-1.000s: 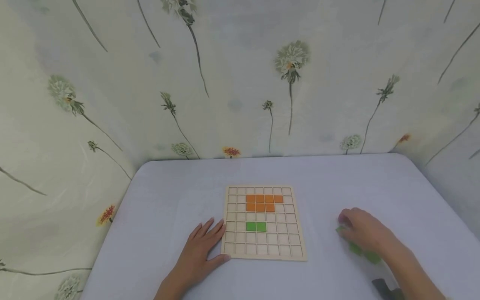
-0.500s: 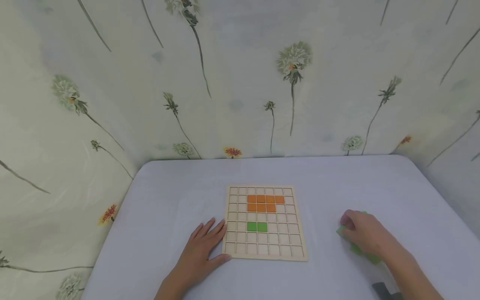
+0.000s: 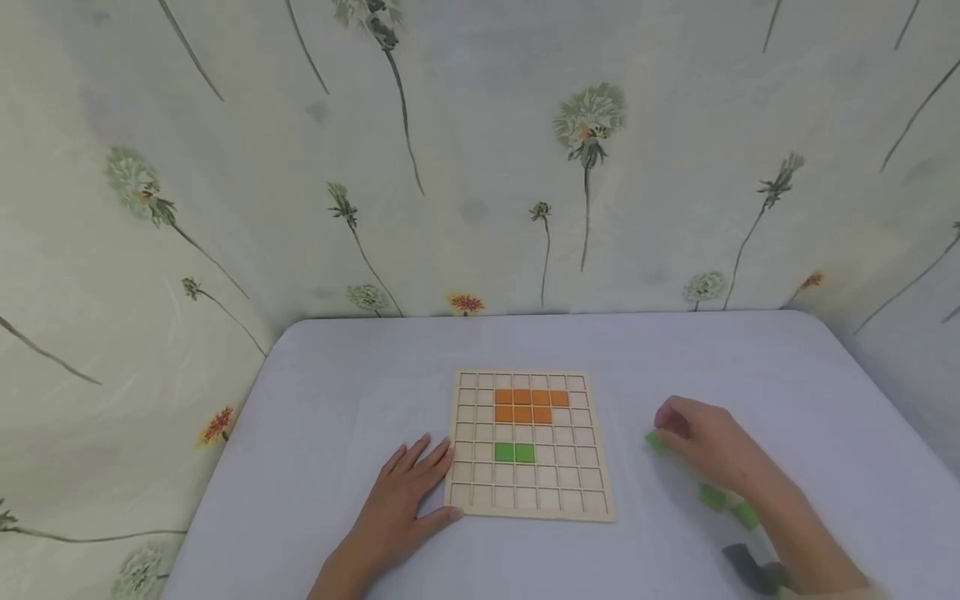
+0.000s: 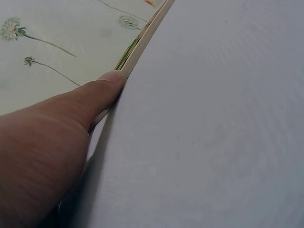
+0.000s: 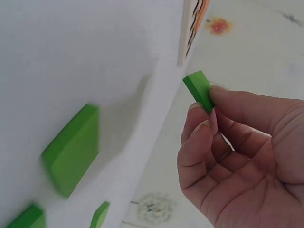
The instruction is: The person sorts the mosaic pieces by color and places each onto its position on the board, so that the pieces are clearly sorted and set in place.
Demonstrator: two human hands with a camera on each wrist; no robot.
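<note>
A wooden grid board [image 3: 570, 477] lies on the white table, with two rows of orange tiles [image 3: 522, 406] and a pair of green tiles [image 3: 514, 452] in its cells. My left hand [image 3: 401, 504] rests with spread fingers against the board's left side, thumb at the near corner; in the left wrist view that thumb [image 4: 95, 97] lies along the board's edge. To the right of the board, my right hand [image 3: 705, 437] pinches a green square tile [image 5: 199, 90] between thumb and fingertips, raised above the table.
Loose green tiles [image 3: 712, 497] lie on the table below my right hand; one stands large in the right wrist view [image 5: 73, 152]. Dark grey pieces [image 3: 742, 567] sit nearer me beside the right forearm. Behind the table hangs a floral cloth [image 3: 480, 167].
My right hand has picked up a green tile from the loose ones and moved left and slightly away from me with it. The left hand and board have stayed put.
</note>
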